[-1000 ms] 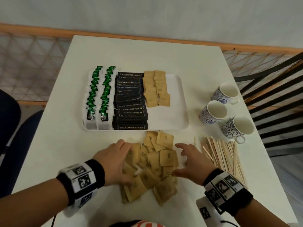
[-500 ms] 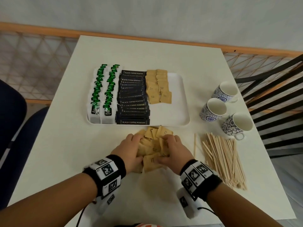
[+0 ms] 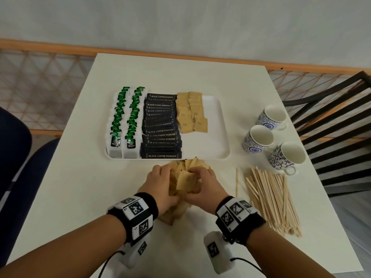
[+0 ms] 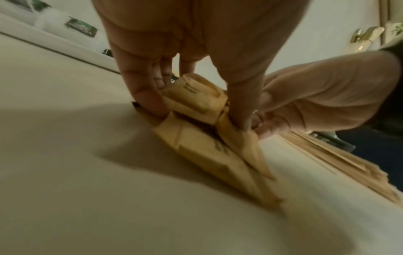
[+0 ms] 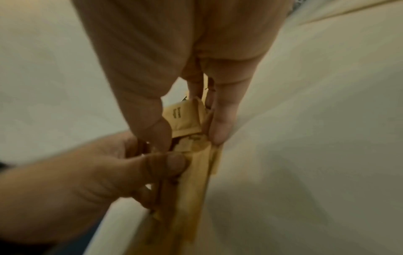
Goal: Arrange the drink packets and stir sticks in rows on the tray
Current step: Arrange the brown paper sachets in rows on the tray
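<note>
A bunch of brown sugar packets [image 3: 185,178] is squeezed between my two hands on the table, just in front of the white tray [image 3: 216,125]. My left hand [image 3: 160,185] grips the bunch from the left, thumb and fingers curled round the brown sugar packets [image 4: 196,103]. From the right, my right hand [image 3: 204,185] pinches the same brown sugar packets [image 5: 187,119]. On the tray lie two rows of green tea bags [image 3: 124,119], a row of black coffee packets [image 3: 161,127] and two short rows of brown packets [image 3: 191,111]. Wooden stir sticks [image 3: 271,199] lie in a loose pile to the right.
Three blue-patterned cups [image 3: 259,139] stand at the table's right side, behind the sticks. One single stick [image 3: 236,181] lies apart, left of the pile. A dark slatted chair [image 3: 337,125] is beyond the right edge and a blue seat [image 3: 24,157] at the left.
My hands have come together from either side of the scattered brown packets and gathered them into one tight bunch near the tray's front edge.
</note>
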Demonstrator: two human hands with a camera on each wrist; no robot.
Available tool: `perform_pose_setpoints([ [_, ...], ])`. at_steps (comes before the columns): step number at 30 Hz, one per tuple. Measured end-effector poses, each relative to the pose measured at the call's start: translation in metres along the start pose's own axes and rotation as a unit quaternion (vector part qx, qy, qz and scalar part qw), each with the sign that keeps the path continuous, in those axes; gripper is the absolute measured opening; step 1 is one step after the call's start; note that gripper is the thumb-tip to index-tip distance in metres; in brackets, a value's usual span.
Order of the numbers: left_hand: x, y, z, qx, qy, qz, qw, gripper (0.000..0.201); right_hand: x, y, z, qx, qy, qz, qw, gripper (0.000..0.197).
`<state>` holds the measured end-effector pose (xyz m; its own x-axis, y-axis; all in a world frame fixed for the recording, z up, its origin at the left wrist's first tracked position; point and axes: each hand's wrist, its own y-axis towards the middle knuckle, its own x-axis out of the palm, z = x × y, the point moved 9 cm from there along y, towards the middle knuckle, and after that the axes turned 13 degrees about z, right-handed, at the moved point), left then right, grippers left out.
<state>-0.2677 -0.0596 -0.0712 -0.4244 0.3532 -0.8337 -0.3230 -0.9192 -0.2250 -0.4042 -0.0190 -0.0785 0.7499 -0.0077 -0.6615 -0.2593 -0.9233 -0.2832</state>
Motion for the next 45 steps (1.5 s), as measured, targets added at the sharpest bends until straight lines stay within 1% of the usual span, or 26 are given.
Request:
perform_pose_setpoints([
  [2, -0.002, 0.003, -0.003, -0.021, -0.025, 0.001, 0.999, 0.082, 0.002, -0.001, 0.002, 0.013, 0.044, -0.022, 0.999, 0.077],
  [3, -0.002, 0.005, -0.005, -0.031, -0.036, -0.002, 0.999, 0.081, 0.002, -0.001, 0.002, 0.011, 0.052, -0.026, 0.998, 0.073],
  [4, -0.003, 0.006, -0.006, -0.038, -0.045, -0.009, 0.998, 0.081, 0.001, -0.002, 0.002, 0.004, 0.053, -0.020, 0.998, 0.066],
  [6, -0.003, 0.007, -0.005, -0.040, -0.058, -0.024, 0.997, 0.079, -0.004, 0.000, 0.003, -0.006, 0.064, 0.017, 0.998, 0.050],
  [8, -0.002, 0.009, -0.001, -0.022, -0.066, -0.032, 0.997, 0.070, -0.006, 0.003, 0.005, 0.005, 0.070, 0.049, 0.996, 0.040],
  [10, -0.001, 0.009, 0.005, -0.004, -0.079, -0.040, 0.996, 0.058, -0.002, 0.003, 0.005, 0.013, 0.063, 0.052, 0.997, 0.037],
  [11, 0.000, 0.009, 0.008, 0.002, -0.087, -0.046, 0.995, 0.058, 0.000, 0.002, 0.003, 0.009, 0.056, 0.048, 0.997, 0.035],
  [14, 0.003, 0.007, 0.012, 0.016, -0.114, -0.063, 0.991, 0.066, 0.002, 0.002, -0.004, -0.006, 0.057, 0.040, 0.998, 0.028],
  [18, 0.001, 0.007, 0.010, 0.018, -0.149, -0.073, 0.986, 0.056, 0.003, 0.006, -0.004, 0.014, 0.080, 0.021, 0.996, 0.024],
  [20, -0.002, 0.009, 0.007, 0.006, -0.161, -0.067, 0.985, 0.051, 0.006, 0.005, -0.007, 0.015, 0.090, 0.006, 0.996, 0.022],
  [23, -0.006, 0.011, 0.002, -0.026, -0.191, -0.071, 0.979, 0.051, 0.011, 0.001, -0.016, 0.003, 0.120, -0.018, 0.993, 0.022],
  [25, -0.007, 0.011, 0.004, -0.026, -0.211, -0.080, 0.974, 0.054, 0.013, -0.002, -0.022, 0.016, 0.168, -0.025, 0.985, 0.015],
  [27, -0.007, 0.011, 0.005, -0.021, -0.223, -0.088, 0.971, 0.059, 0.011, -0.003, -0.027, 0.021, 0.194, -0.014, 0.981, 0.005],
  [31, -0.011, 0.016, -0.006, -0.036, -0.251, -0.073, 0.965, 0.038, -0.012, 0.003, -0.026, 0.026, 0.211, 0.041, 0.976, 0.007],
  [33, -0.016, 0.019, -0.015, -0.054, -0.259, -0.064, 0.962, 0.034, -0.032, 0.009, -0.013, 0.044, 0.212, 0.078, 0.973, 0.003],
  [35, -0.023, 0.021, -0.021, -0.070, -0.273, -0.054, 0.958, 0.034, -0.049, 0.016, 0.006, 0.068, 0.181, 0.102, 0.976, 0.011],
  [37, -0.029, 0.023, -0.022, -0.079, -0.294, -0.046, 0.951, 0.036, -0.060, 0.023, 0.024, 0.079, 0.114, 0.105, 0.985, 0.021],
  [40, -0.036, 0.027, -0.023, -0.089, -0.320, -0.032, 0.943, 0.036, -0.062, 0.033, 0.034, 0.043, -0.044, 0.071, 0.996, 0.038],
  [42, -0.041, 0.030, -0.023, -0.101, -0.333, -0.016, 0.938, 0.036, -0.060, 0.036, 0.034, 0.026, -0.125, 0.045, 0.991, 0.047],
  [44, -0.041, 0.032, -0.024, -0.109, -0.340, -0.009, 0.934, 0.036, -0.060, 0.036, 0.031, 0.013, -0.194, 0.037, 0.980, 0.049],
  [45, -0.041, 0.031, -0.024, -0.110, -0.340, -0.008, 0.934, 0.037, -0.059, 0.036, 0.029, 0.007, -0.212, 0.038, 0.977, 0.050],
])
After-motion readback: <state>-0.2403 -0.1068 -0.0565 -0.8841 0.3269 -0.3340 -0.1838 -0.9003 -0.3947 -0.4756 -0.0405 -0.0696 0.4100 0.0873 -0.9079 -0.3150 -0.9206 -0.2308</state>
